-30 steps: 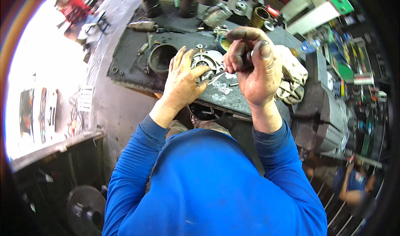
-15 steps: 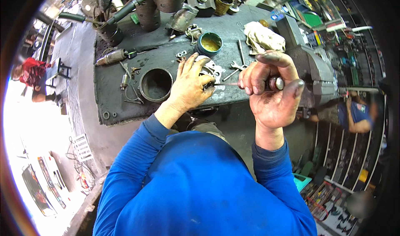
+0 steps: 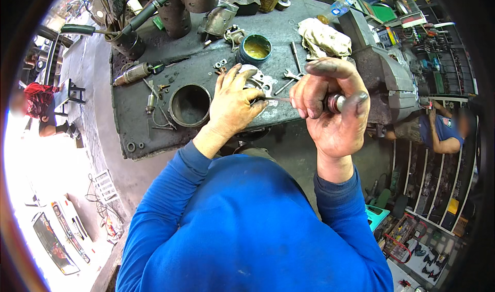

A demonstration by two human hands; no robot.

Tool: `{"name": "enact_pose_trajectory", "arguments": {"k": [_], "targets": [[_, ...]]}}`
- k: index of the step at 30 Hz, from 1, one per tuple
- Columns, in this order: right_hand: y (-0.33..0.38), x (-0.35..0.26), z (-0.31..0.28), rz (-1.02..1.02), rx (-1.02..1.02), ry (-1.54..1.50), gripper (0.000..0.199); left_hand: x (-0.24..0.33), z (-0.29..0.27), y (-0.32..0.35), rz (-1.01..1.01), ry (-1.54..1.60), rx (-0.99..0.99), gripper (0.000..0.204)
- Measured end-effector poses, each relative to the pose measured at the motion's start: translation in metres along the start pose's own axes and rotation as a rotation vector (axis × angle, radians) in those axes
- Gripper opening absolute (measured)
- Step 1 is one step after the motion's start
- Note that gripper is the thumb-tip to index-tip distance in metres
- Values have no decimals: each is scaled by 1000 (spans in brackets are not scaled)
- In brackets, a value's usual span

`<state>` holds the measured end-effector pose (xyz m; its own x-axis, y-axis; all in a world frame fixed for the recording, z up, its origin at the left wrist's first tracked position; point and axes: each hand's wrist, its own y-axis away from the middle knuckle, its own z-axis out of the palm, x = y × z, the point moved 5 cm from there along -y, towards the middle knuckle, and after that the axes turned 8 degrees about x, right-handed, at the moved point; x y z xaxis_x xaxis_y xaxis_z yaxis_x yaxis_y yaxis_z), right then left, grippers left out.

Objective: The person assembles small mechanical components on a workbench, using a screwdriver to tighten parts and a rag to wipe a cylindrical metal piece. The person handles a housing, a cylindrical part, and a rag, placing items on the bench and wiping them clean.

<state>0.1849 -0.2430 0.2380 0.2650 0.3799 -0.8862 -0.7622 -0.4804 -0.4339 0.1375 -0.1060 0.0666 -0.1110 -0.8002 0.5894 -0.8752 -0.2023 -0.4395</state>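
Right hand (image 3: 334, 122) has come out from beside the grease tub (image 3: 241, 51) since a second ago

Reckoned from that tub, left to right: a grey cylindrical tool (image 3: 135, 74) lies well to its left on the bench (image 3: 178, 68), with two washers (image 3: 131, 146) lower on that side. An open metal cylinder (image 3: 191, 106) stands to the tub's lower left, near the left hand (image 3: 229, 106). A small casting (image 3: 235, 37) sits just beside the tub. To the tub's right lie a spanner (image 3: 290, 74) and a rod (image 3: 296, 56), then a crumpled pale cloth (image 3: 325, 38) and, farther over, a dark vise (image 3: 386, 78).

Just below the tub is the pale metal part (image 3: 268, 81) — beneath the left hand, whose fingers block much of it; whether they grip or merely rest, I cannot tell. Lower right of the tub, the right hand is clamped round the handle (image 3: 336, 104) of a tool, its thin shaft (image 3: 279, 99) reaching left to the left thumb — tip hidden, hands apart.
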Motion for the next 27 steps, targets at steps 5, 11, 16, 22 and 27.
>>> {"name": "enact_pose_trajectory", "arguments": {"k": [5,11,16,22,27], "targets": [[-12,9,-5,209,-288,-68,73,0,-2,0,22,54,27,24],[-35,6,-1,313,-440,-274,58,-1,-2,1,27,29,-1,23],[-8,-3,-2,-187,-10,685,51,0,-2,0,7,5,-20,28],[-7,-21,-10,-225,-49,1048,49,2,-3,-2,9,-24,-103,30],[-12,-26,-13,-68,-94,515,51,2,-3,-3,6,-23,-136,29]]}}
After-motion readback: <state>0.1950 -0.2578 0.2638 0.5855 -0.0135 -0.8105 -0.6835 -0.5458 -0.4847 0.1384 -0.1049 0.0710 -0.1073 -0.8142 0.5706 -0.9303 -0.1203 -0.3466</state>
